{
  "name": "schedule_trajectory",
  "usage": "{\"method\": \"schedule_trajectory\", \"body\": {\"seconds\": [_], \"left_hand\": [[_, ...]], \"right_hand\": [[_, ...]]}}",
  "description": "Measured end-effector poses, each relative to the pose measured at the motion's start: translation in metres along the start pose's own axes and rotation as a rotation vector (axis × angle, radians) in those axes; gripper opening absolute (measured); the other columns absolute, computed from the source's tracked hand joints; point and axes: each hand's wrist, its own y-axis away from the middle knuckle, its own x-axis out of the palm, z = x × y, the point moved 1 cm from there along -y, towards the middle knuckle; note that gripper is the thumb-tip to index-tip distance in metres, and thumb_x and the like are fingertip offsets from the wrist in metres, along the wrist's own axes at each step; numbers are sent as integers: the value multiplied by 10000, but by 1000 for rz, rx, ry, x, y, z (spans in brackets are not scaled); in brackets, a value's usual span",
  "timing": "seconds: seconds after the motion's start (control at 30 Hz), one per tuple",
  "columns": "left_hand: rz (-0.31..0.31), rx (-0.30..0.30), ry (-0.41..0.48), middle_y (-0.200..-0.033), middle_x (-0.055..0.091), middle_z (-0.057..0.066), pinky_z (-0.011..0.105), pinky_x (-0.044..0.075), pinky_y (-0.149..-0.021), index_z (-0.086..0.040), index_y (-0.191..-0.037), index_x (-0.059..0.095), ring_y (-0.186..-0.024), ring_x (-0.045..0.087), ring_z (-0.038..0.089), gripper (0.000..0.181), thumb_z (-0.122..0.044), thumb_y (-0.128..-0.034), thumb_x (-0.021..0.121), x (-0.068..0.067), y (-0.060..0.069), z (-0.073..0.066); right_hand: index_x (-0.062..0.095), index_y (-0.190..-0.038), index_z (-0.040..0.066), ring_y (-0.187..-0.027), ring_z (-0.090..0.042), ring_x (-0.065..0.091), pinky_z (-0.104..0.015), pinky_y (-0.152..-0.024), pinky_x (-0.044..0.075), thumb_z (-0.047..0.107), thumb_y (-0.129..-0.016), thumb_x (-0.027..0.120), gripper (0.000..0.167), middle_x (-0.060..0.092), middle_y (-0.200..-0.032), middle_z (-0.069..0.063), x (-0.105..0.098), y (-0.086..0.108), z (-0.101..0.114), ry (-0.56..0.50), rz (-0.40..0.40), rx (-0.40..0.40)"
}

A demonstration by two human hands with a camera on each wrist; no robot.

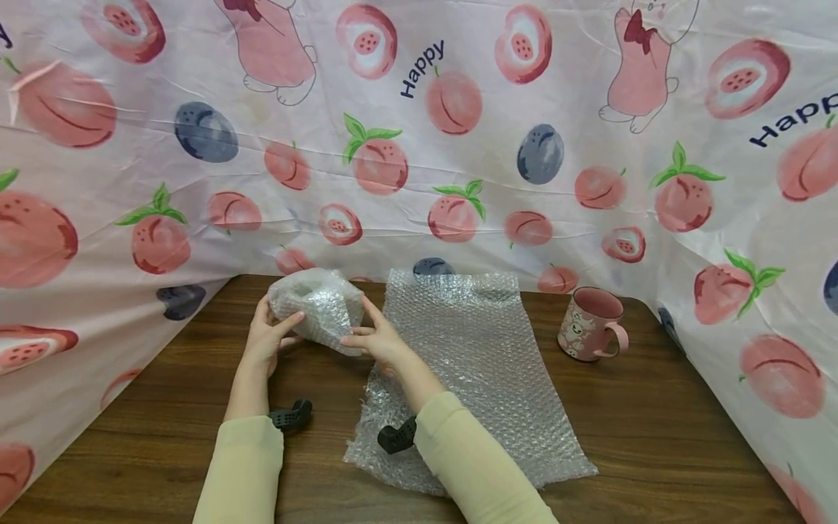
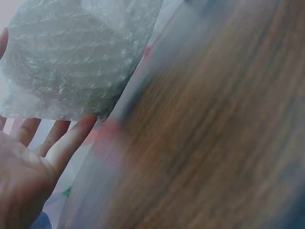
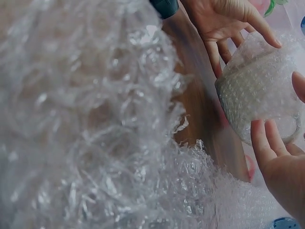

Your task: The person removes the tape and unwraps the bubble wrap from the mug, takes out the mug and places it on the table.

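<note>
A bundle [image 1: 317,306] wrapped in bubble wrap is held between both hands at the back left of the table. The left hand [image 1: 267,335] grips its left side, thumb in front; in the left wrist view the left hand's [image 2: 35,167] fingers reach under the bundle [image 2: 81,62]. On the bundle's right side the right hand [image 1: 380,338] holds it with spread, bent fingers. The right wrist view shows both the left hand [image 3: 231,24] and the right hand [image 3: 283,171] around the bundle [image 3: 262,90], a greenish rounded object showing dimly through the wrap.
A flat sheet of bubble wrap [image 1: 471,364] lies across the middle of the wooden table [image 1: 648,422], partly under the right forearm. A pink mug [image 1: 587,327] with its handle to the right stands at the back right. A fruit-patterned curtain [image 1: 484,175] surrounds the table.
</note>
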Motion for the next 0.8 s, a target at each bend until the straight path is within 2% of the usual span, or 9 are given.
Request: {"method": "schedule_trajectory", "body": {"seconds": [0.2,0.27,0.37,0.53,0.67,0.8], "left_hand": [[-14,34,-1,-1547,237,102,322,518,-761,-243,-1519,206,-1259,374,260,814,-179,-884,712,5,0,-8],[-22,42,15,-1536,253,102,310,523,-738,-241,-1511,225,-1244,386,250,801,-154,-881,713,7,0,-10],[-28,48,31,-1518,274,102,296,530,-708,-238,-1500,248,-1211,407,223,791,-133,-874,720,11,-1,-12],[-15,60,-5,-1490,303,111,287,534,-704,-245,-1519,233,-1128,459,179,823,-162,-868,730,15,-2,-16],[0,62,-30,-1425,340,109,320,536,-738,-228,-1533,220,-1046,493,141,836,-165,-871,726,22,0,-24],[8,68,-23,-1393,357,110,351,536,-751,-178,-1529,229,-1030,502,137,811,-121,-879,710,31,6,-37]], "right_hand": [[206,-1541,294,-1265,-243,456,-372,-893,484,51,-836,743,919,186,-1571,-22,-5,3,6,84,-9,-26],[211,-1538,309,-1296,-248,422,-414,-920,465,94,-832,758,918,202,-1567,-13,-8,4,7,127,-19,-33],[216,-1534,325,-1368,-280,316,-490,-1009,376,146,-828,771,916,202,-1568,-9,-10,6,9,166,-29,-42],[220,-1539,284,-1417,-333,178,-526,-1079,250,145,-824,774,915,184,-1572,-65,-13,8,11,176,-47,-78],[229,-1539,252,-1420,-326,168,-520,-1089,230,137,-820,775,911,160,-1575,-80,-17,10,14,180,-67,-104],[239,-1536,257,-1422,-293,173,-496,-1084,254,137,-817,777,905,147,-1577,-56,-22,12,17,186,-72,-112]]}}
